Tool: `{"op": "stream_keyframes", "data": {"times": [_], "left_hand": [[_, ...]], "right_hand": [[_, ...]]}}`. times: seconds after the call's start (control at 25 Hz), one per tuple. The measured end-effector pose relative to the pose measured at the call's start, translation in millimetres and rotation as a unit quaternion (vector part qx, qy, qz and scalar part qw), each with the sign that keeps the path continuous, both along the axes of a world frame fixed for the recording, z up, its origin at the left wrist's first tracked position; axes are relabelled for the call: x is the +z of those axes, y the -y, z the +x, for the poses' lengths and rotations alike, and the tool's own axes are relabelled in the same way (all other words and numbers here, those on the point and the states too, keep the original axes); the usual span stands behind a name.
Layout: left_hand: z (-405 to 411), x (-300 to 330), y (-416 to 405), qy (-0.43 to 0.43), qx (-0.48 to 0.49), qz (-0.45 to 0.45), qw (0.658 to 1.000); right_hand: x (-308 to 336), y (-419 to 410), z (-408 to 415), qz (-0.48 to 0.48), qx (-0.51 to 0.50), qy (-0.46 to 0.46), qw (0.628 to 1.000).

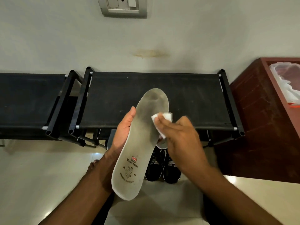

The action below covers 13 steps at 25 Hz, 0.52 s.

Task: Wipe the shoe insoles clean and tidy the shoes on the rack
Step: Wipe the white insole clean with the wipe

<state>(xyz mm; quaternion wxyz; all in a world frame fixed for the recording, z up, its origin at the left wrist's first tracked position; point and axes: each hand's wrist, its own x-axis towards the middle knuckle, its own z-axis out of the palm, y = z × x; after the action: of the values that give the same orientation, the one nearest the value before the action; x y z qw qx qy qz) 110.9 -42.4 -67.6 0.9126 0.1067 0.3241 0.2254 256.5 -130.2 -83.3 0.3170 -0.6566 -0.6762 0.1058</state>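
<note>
The insole is pale grey and long, its far toe end darkened with grime, its near heel end printed with a small flag mark and worn lettering; a white rim shows along its left edge. It is held in the air in the middle of the scene, toe pointing away, above the near edge of the black shoe rack. The left hand cups it from beneath, thumb lying up along the left edge, fingers hidden behind it. The right hand comes in from the right, its fingers fairly straight and pressing a folded white wipe onto the insole's middle; the fingertips are blurred. Both forearms reach up from the near edge. Below the hands, a pair of black shoes stands on the pale floor, close to the rack's front. A second black rack sits just left of the first. A reddish-brown cabinet stands right of the rack, holding a clear plastic box.
</note>
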Motion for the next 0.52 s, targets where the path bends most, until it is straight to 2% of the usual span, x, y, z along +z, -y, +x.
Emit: {"op": "stream_keyframes", "data": {"times": [0.08, 0.12, 0.24, 0.4, 0.52], "left_hand": [[-1.8, 0.1, -3.5, -0.016, 0.002, 0.004, 1.000], [-2.0, -3.8, -3.2, -0.021, 0.007, 0.002, 1.000], [-2.8, 2.0, -1.0, -0.037, 0.025, 0.002, 0.999], [-7.9, -2.2, -8.1, -0.079, 0.036, 0.003, 0.996], [-4.4, -0.5, -2.4, -0.024, 0.035, -0.007, 0.999]], "right_hand": [[-8.6, 9.1, -13.3, -0.003, 0.065, 0.024, 0.998], [-10.7, 5.8, -6.9, -0.017, 0.063, 0.031, 0.997], [-13.3, -6.2, 13.8, -0.027, -0.053, 0.039, 0.997], [-7.1, 8.1, -10.7, -0.024, 0.061, 0.029, 0.997], [2.1, -7.4, 11.1, -0.001, -0.025, -0.027, 0.999]]}}
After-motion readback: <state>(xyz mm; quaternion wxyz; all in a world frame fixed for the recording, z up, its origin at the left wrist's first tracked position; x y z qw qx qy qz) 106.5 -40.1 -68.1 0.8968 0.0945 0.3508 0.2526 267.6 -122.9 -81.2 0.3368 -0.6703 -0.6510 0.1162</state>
